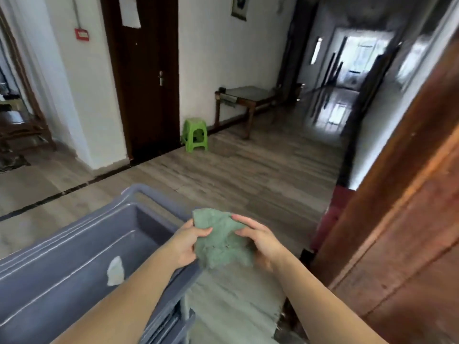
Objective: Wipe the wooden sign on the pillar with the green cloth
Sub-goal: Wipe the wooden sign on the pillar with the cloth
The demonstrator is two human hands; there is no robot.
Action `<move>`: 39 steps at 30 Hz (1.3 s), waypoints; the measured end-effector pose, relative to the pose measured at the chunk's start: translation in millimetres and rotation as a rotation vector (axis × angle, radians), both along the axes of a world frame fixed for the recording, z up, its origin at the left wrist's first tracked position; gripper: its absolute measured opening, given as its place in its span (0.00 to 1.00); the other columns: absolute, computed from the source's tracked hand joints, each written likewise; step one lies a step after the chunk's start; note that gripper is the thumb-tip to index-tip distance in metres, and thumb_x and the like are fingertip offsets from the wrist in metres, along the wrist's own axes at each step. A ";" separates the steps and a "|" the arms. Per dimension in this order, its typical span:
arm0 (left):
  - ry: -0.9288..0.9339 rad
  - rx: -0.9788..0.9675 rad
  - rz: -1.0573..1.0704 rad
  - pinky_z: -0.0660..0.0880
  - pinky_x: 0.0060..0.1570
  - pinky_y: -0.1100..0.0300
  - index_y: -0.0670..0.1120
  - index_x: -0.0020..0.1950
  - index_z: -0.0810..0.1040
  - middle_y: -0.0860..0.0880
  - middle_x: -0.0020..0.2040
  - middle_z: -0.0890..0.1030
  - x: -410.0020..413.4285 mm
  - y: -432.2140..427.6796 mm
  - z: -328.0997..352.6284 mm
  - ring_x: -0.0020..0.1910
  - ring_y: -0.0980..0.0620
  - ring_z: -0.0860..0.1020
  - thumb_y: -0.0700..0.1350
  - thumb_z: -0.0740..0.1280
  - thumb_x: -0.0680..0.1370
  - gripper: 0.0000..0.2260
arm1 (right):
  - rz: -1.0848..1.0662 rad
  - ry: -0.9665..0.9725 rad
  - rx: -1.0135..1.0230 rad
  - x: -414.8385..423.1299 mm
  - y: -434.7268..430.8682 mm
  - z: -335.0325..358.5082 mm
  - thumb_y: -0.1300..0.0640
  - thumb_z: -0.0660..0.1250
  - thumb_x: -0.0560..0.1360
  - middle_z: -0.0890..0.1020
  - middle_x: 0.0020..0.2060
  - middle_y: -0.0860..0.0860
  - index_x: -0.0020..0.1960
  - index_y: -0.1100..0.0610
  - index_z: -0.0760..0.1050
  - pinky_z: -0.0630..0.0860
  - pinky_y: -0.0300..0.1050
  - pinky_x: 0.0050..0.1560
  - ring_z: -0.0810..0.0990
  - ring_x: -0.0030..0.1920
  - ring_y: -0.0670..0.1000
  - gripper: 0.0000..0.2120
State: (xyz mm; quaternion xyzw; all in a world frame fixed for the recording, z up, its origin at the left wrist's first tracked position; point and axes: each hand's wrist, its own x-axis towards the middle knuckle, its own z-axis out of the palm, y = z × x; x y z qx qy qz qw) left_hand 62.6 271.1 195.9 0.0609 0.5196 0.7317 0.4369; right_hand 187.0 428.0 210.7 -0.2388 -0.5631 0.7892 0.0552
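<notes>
A green cloth (218, 238) is held in front of me, crumpled, above the right corner of a grey cart. My left hand (185, 244) grips its left edge with thumb on top. Its right edge is pinched by my right hand (262, 238). A large reddish-brown wooden panel (402, 219) fills the right side of the view, close to my right arm. Whether this panel is the sign on the pillar I cannot tell.
The grey plastic cart tray (82, 244) sits at lower left with a small pale scrap (115, 270) in it. Across the wooden floor stand a green stool (195, 135), a dark door (146, 75) and a low dark table (244, 98). A corridor runs back at the right.
</notes>
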 end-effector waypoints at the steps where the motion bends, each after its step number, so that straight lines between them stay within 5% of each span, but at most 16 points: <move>1: 0.015 -0.012 -0.057 0.77 0.60 0.40 0.41 0.71 0.74 0.37 0.65 0.80 11.6 23.7 6.9 0.62 0.37 0.80 0.32 0.64 0.80 0.19 | -0.052 0.004 0.037 22.2 17.2 6.6 0.70 0.67 0.74 0.89 0.49 0.56 0.62 0.54 0.82 0.84 0.49 0.44 0.88 0.46 0.55 0.20; 3: 0.052 -0.020 -0.158 0.79 0.56 0.42 0.41 0.71 0.74 0.37 0.64 0.81 39.9 72.1 23.1 0.60 0.38 0.81 0.32 0.64 0.80 0.19 | -0.162 0.019 0.101 68.4 51.8 19.2 0.70 0.67 0.75 0.89 0.51 0.52 0.61 0.54 0.83 0.84 0.51 0.51 0.87 0.51 0.55 0.20; 6: 0.118 -0.010 -0.289 0.82 0.48 0.47 0.42 0.69 0.74 0.38 0.63 0.82 94.2 141.8 45.8 0.56 0.40 0.83 0.31 0.64 0.79 0.19 | -0.321 0.037 0.176 141.1 99.0 36.2 0.69 0.67 0.76 0.88 0.51 0.50 0.59 0.52 0.85 0.83 0.46 0.47 0.87 0.51 0.52 0.18; 11: 0.183 0.021 -0.495 0.82 0.48 0.47 0.46 0.67 0.76 0.41 0.61 0.83 208.8 248.8 70.8 0.57 0.41 0.83 0.32 0.66 0.78 0.19 | -0.543 0.068 0.284 277.8 169.8 54.9 0.68 0.66 0.78 0.89 0.51 0.50 0.56 0.50 0.85 0.83 0.42 0.44 0.88 0.50 0.50 0.16; 16: 0.239 0.070 -0.667 0.80 0.56 0.43 0.46 0.68 0.76 0.42 0.62 0.83 339.9 340.4 95.2 0.59 0.40 0.83 0.32 0.66 0.78 0.19 | -0.728 0.026 0.428 417.5 233.9 75.6 0.70 0.68 0.77 0.87 0.57 0.53 0.54 0.47 0.85 0.82 0.50 0.58 0.87 0.53 0.51 0.19; 22: 0.395 0.199 -0.793 0.79 0.60 0.41 0.45 0.67 0.76 0.42 0.62 0.83 454.1 430.1 171.7 0.59 0.41 0.83 0.33 0.67 0.78 0.18 | -0.896 0.021 0.609 540.6 295.8 146.9 0.66 0.70 0.77 0.86 0.58 0.48 0.54 0.42 0.85 0.81 0.53 0.62 0.85 0.57 0.49 0.19; 27: 0.558 0.375 -0.790 0.82 0.53 0.48 0.45 0.66 0.76 0.43 0.61 0.84 494.7 484.0 277.5 0.58 0.43 0.83 0.32 0.66 0.78 0.18 | -0.952 0.100 0.789 581.8 339.5 247.3 0.65 0.70 0.77 0.86 0.58 0.49 0.52 0.40 0.86 0.82 0.53 0.60 0.85 0.57 0.50 0.19; 30: 0.671 0.463 -0.757 0.80 0.58 0.45 0.44 0.67 0.76 0.41 0.61 0.83 499.6 503.4 342.4 0.59 0.42 0.83 0.31 0.66 0.78 0.18 | -0.982 0.154 0.897 583.8 358.9 309.7 0.66 0.70 0.78 0.87 0.56 0.50 0.51 0.41 0.85 0.82 0.52 0.59 0.86 0.56 0.52 0.19; 35: 0.861 0.592 -0.666 0.81 0.57 0.45 0.45 0.67 0.75 0.43 0.60 0.83 490.8 528.0 438.9 0.57 0.43 0.84 0.31 0.67 0.78 0.19 | -1.048 0.191 1.159 572.4 382.0 402.7 0.65 0.69 0.78 0.88 0.49 0.41 0.57 0.39 0.83 0.84 0.41 0.52 0.86 0.53 0.47 0.20; 39: 1.078 0.680 -0.496 0.81 0.57 0.44 0.46 0.64 0.78 0.44 0.58 0.84 481.0 548.3 496.0 0.55 0.45 0.84 0.34 0.71 0.76 0.18 | -1.131 0.146 1.429 557.2 400.9 455.1 0.64 0.67 0.78 0.84 0.61 0.46 0.68 0.40 0.77 0.79 0.51 0.63 0.81 0.62 0.51 0.25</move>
